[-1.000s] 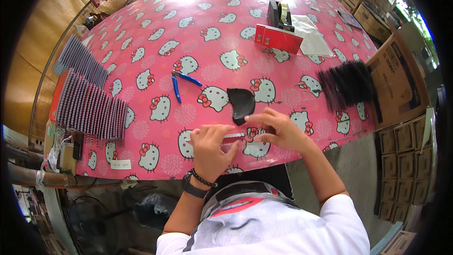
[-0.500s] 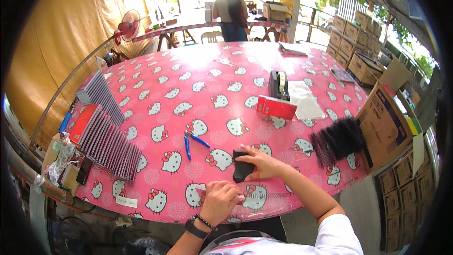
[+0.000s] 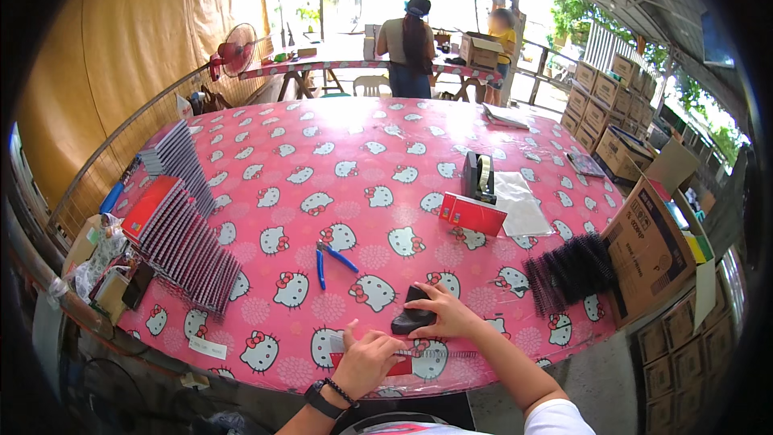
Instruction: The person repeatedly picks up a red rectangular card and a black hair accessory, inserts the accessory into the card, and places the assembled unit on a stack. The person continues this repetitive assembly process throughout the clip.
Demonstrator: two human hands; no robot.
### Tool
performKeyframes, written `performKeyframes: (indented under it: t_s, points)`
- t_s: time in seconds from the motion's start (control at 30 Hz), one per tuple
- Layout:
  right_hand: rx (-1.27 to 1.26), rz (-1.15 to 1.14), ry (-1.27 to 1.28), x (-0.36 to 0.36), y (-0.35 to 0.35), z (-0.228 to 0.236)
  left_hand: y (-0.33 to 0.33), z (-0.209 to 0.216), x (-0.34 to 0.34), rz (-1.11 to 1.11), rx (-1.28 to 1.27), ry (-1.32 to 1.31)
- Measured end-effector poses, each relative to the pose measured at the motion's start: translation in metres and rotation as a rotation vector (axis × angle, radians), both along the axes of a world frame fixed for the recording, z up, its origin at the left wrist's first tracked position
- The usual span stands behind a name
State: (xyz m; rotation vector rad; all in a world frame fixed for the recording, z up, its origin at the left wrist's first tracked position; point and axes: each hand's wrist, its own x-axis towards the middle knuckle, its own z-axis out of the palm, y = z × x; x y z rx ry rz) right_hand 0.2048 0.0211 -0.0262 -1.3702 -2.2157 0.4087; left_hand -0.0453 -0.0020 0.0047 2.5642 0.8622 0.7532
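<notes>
My left hand [image 3: 370, 362] presses down on a small red notebook [image 3: 400, 367] at the near edge of the table, its fingers bent over the top. A thin dark spiral coil [image 3: 455, 354] sticks out to the right from the notebook's far edge. Just beyond it, my right hand [image 3: 443, 313] grips a black wedge-shaped object [image 3: 409, 320] resting on the tabletop, thumb and fingers on either side. What this object is I cannot make out. Farther left lie blue-handled cutting pliers [image 3: 324, 264], jaws pointing away.
Spiral-bound notebooks [image 3: 185, 250] are stacked at the left. A tape dispenser [image 3: 478, 179], red booklets [image 3: 473, 214] and a white sheet [image 3: 519, 205] lie right of centre. Black coils [image 3: 572, 270] are heaped against an open cardboard box [image 3: 656, 246]. Two people stand beyond the pink table [image 3: 354, 217].
The view has tilted up slightly. More of the red notebook shows beneath my left hand, whose fingers are more spread. My right hand still holds the black object, now turned a little.
</notes>
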Motion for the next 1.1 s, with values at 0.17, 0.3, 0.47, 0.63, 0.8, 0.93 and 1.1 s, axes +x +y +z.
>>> performKeyframes:
  t_s: [0.17,0.3,0.47,0.63,0.8,0.93,1.1]
  points:
    - [-0.5,0.131,0.66,0.009,-0.035,0.001,0.005,-0.003,-0.016,0.108,0.092,0.01]
    - [-0.56,0.209,0.994,0.003,-0.055,-0.005,0.006,0.0,-0.017,0.052,0.161,-0.024]
    - [-0.535,0.26,1.095,0.004,-0.056,0.011,0.01,-0.005,-0.012,0.119,0.136,-0.003]
    - [-0.532,-0.031,0.515,-0.011,-0.049,0.025,0.013,-0.01,-0.013,0.113,0.124,-0.058]
    - [-0.627,0.182,0.914,-0.018,-0.045,0.03,0.013,-0.014,-0.015,0.126,0.132,-0.076]
    - [-0.586,0.09,0.719,-0.017,-0.035,0.034,0.013,-0.018,-0.02,0.105,0.116,-0.029]
    - [-0.646,0.092,0.757,-0.022,-0.034,0.024,0.011,-0.033,-0.017,0.411,0.061,-0.532]
